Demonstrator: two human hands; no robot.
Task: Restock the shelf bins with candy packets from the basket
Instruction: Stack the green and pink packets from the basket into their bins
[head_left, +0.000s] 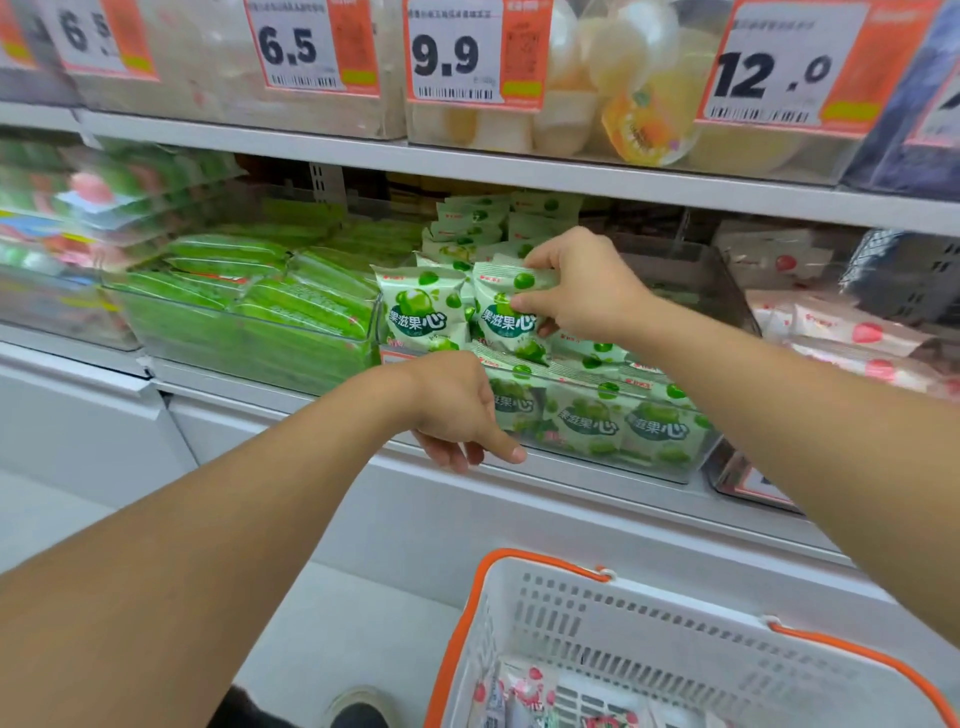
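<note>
I am seeing the right hand pinching a pale green grape-print candy packet upright over the clear plastic shelf bin — the left hand, fingers loosely curled, holding nothing, is touching the bin's front left corner; the white orange-handled basket is sitting below.

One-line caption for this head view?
Right hand sets a green candy packet upright in the clear bin; left hand touches its front; basket below.
</note>
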